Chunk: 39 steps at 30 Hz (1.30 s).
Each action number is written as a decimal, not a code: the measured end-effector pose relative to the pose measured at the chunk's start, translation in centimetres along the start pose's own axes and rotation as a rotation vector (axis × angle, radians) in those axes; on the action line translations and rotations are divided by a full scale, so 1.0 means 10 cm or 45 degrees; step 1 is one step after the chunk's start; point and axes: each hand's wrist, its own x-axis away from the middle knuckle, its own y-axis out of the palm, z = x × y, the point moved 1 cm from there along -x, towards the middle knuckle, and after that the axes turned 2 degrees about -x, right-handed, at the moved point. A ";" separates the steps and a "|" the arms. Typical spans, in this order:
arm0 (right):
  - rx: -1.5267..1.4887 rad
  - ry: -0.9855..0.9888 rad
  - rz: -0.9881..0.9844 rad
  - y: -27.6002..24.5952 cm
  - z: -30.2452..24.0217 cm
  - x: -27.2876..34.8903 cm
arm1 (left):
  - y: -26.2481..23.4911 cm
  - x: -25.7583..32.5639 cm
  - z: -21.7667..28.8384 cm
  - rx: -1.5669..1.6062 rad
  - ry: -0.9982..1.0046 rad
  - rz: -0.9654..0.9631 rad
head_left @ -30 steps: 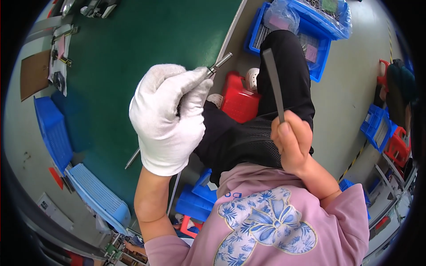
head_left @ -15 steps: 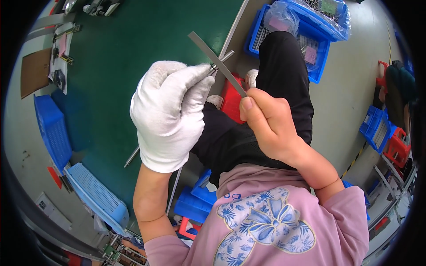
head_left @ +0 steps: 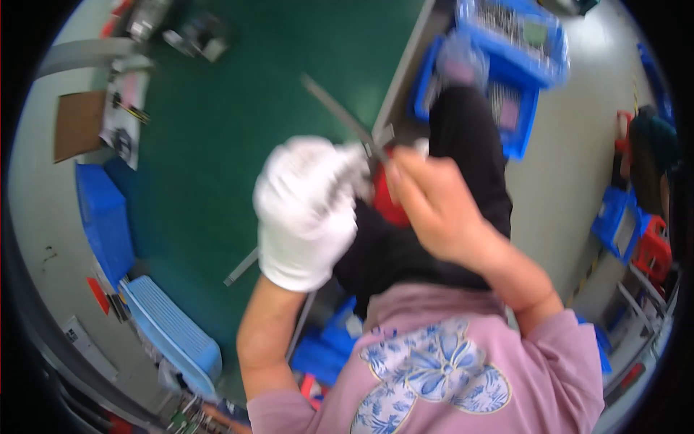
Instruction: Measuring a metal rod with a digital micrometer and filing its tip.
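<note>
My left hand point(head_left: 307, 213), in a white glove, is closed around a small thin metal piece point(head_left: 383, 136) whose tip sticks out past the fingers. My bare right hand point(head_left: 434, 210) grips a long flat grey file point(head_left: 336, 112). The file slants up to the left and crosses the metal piece just above the gloved fingers. Both hands are held close together over my lap, at the edge of the green table mat point(head_left: 238, 94). The picture is blurred by motion.
Blue bins with small parts point(head_left: 513, 43) stand on the floor ahead. A blue ridged tray point(head_left: 170, 336) and a blue box point(head_left: 105, 220) sit at the table's left edge, near a cardboard piece point(head_left: 78, 124). A red object point(head_left: 383, 206) lies under my hands. Another person point(head_left: 650, 145) is at the right.
My right hand swung the file from upright at the right over to the left, until it lay across the metal piece in my gloved left hand. The left hand barely moved.
</note>
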 end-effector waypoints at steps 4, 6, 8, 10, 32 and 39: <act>0.065 0.115 0.005 -0.04 0.25 0.13 | 0.26 0.06 0.03 0.125 -0.040 -0.009; 0.051 0.114 -0.024 0.02 0.23 0.20 | 0.24 0.16 0.06 0.164 -0.075 0.052; 0.087 0.121 -0.021 0.07 0.22 0.19 | 0.20 0.22 0.02 0.196 -0.071 0.056; 0.100 0.157 -0.029 0.08 0.23 0.20 | 0.19 0.24 0.02 0.228 -0.059 0.100; 0.420 -0.043 0.178 0.00 0.08 0.19 | 0.23 0.20 -0.03 0.035 0.047 0.092; 0.566 -0.263 0.131 -0.07 0.13 0.34 | 0.25 0.22 0.00 0.091 0.003 0.125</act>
